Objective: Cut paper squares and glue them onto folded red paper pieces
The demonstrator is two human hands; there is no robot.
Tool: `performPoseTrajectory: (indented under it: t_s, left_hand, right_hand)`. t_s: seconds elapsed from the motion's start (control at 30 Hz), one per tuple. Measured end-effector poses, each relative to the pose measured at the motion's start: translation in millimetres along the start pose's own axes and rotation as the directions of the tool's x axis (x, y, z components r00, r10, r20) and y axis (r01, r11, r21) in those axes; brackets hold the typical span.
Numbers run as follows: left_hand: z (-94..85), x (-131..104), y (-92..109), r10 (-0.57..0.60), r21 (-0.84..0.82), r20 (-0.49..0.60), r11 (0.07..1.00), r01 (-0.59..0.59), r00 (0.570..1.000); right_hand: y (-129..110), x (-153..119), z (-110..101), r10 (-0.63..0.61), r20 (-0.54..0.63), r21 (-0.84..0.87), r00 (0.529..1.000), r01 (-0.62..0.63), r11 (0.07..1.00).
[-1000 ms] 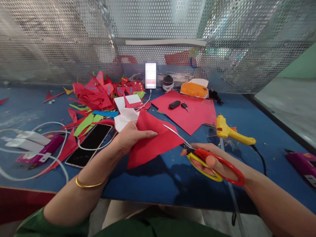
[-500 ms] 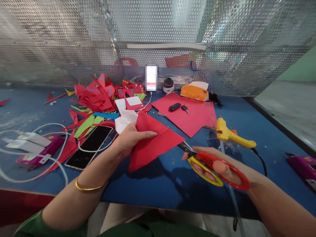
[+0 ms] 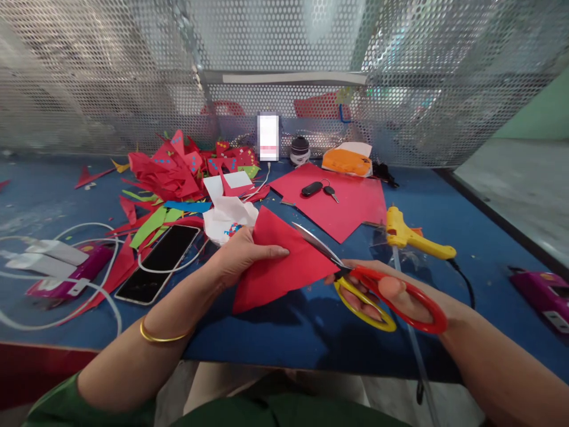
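Observation:
My left hand (image 3: 246,252) pinches a folded piece of red paper (image 3: 287,267) near its left edge, thumb on top and fingers hidden beneath. In my right hand (image 3: 371,290) are scissors (image 3: 349,273) with one red and one yellow handle loop. The upper blade lies over the paper's right corner and points up and left; the lower blade is hidden behind the paper. Just beyond my left hand sits a crumpled white paper (image 3: 226,216) with small blue and red bits in it.
A pile of red scraps (image 3: 173,175) lies back left, a phone (image 3: 157,264) and white cables (image 3: 106,284) nearer. A key (image 3: 329,191) rests on red sheets (image 3: 342,219). A yellow glue gun (image 3: 415,237) lies right, with perforated metal (image 3: 284,41) behind.
The scissors have shifted onto the paper's right corner, with the upper blade now showing above it. More of the white paper shows, including the coloured bits.

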State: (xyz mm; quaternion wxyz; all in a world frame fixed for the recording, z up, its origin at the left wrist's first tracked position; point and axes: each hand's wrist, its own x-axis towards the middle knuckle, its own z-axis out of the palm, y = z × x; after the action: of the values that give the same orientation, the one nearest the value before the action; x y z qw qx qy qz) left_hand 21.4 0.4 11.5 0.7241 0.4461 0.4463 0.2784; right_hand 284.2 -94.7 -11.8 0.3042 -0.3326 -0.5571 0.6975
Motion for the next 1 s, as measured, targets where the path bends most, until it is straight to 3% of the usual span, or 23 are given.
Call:
performPoseTrajectory:
  t_s: [0.4,1.0]
  left_hand:
    - [5.4,0.1,-8.4,-0.050,-0.019,0.030,0.999,0.051,0.998]
    - [3.3,3.7,-13.8,-0.035,-0.017,0.027,0.999,0.035,0.999]
  right_hand:
    - [-0.4,3.1,3.4,-0.003,-0.032,-0.191,0.999,-0.003,0.982]
    - [-6.5,5.6,12.8,0.048,-0.120,-0.107,0.992,-0.061,0.992]
